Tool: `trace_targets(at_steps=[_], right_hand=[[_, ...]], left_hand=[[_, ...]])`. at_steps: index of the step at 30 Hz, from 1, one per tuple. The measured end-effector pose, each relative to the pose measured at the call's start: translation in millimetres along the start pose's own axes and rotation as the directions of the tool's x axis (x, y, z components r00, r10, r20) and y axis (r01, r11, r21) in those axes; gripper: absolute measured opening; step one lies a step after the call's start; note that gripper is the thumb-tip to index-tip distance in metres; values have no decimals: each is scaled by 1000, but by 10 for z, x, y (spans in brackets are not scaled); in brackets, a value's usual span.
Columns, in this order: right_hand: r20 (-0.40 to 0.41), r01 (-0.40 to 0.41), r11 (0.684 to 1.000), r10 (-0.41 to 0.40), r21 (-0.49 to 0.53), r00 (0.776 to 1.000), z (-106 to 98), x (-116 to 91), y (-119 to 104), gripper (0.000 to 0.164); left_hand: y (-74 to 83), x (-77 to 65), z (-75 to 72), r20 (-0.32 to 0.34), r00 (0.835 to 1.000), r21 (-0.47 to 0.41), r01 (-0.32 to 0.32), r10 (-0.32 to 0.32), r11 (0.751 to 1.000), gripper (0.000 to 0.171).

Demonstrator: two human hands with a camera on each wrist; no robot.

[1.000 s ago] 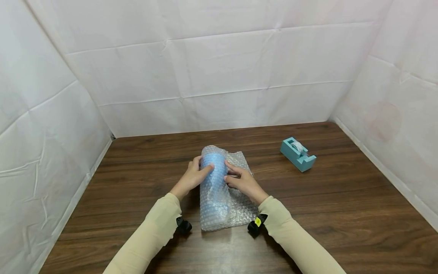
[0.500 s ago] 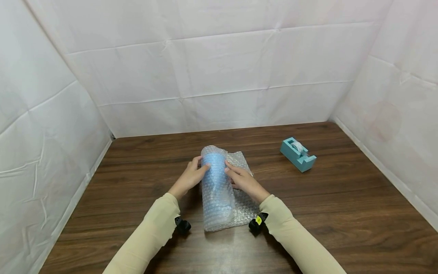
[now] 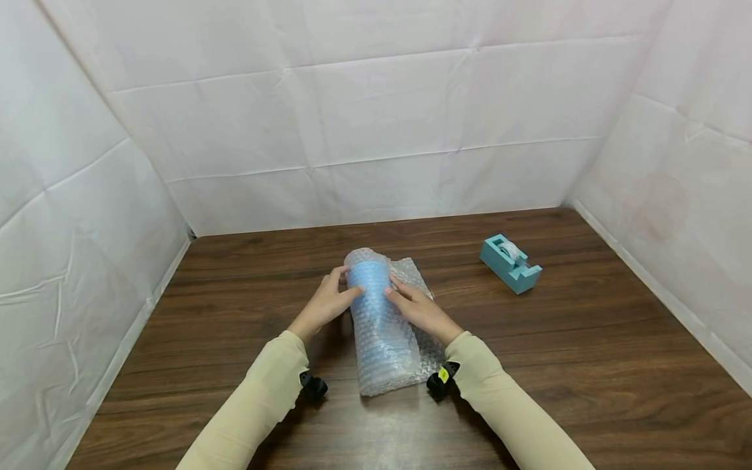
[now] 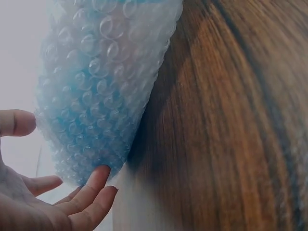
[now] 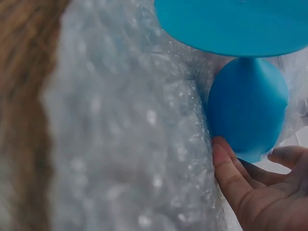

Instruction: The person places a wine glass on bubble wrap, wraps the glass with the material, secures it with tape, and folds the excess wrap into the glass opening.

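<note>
A roll of bubble wrap lies lengthwise on the table, with light blue showing through its layers. In the right wrist view, a blue goblet-shaped thing with a round flat foot sits inside the wrap. My left hand holds the roll's far left side, thumb on top. Its fingers curve around the bubbled surface in the left wrist view. From the right, my right hand holds the roll, its thumb on top and fingers at the wrap's edge, close to the blue bowl. A flat sheet of bubble wrap extends under the right hand.
A teal tape dispenser with a roll of clear tape stands at the back right of the dark wooden table. White sheeting encloses the table's back and both sides. A small black camera is strapped to each wrist.
The roll's near end has swung right over the flat sheet, covering more of it. My left thumb has shifted slightly; both hands stay near the far end. The tape dispenser stays put.
</note>
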State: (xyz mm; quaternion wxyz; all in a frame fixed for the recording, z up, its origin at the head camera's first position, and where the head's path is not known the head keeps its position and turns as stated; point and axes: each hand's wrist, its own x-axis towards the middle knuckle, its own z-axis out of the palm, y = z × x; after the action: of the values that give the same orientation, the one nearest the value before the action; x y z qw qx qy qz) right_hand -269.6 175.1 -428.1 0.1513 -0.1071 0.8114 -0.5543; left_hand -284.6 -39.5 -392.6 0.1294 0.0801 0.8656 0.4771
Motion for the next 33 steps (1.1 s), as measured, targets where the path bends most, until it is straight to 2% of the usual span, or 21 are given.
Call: trace_targets(at_steps=[9, 19, 27, 30, 33], right_hand=[[-32, -25, 999, 23, -46, 999, -1, 10, 10, 67], [-45, -58, 998, 57, -11, 997, -16, -10, 25, 68], [-60, -72, 997, 71, -21, 996, -23, -37, 34, 69], [-52, -70, 998, 70, 4, 996, -22, -36, 49, 67], [-31, -71, 995, 73, 72, 997, -16, -30, 63, 65]], left_hand=[[-4, 7, 34, -18, 1000, 5, -16, 16, 1000, 73], [17, 27, 98, -16, 1000, -30, -24, 23, 999, 74], [35, 50, 155, -19, 999, -47, -32, 32, 998, 75], [57, 51, 167, -21, 999, -46, -33, 32, 998, 75], [75, 52, 171, -23, 999, -43, -31, 30, 999, 75]])
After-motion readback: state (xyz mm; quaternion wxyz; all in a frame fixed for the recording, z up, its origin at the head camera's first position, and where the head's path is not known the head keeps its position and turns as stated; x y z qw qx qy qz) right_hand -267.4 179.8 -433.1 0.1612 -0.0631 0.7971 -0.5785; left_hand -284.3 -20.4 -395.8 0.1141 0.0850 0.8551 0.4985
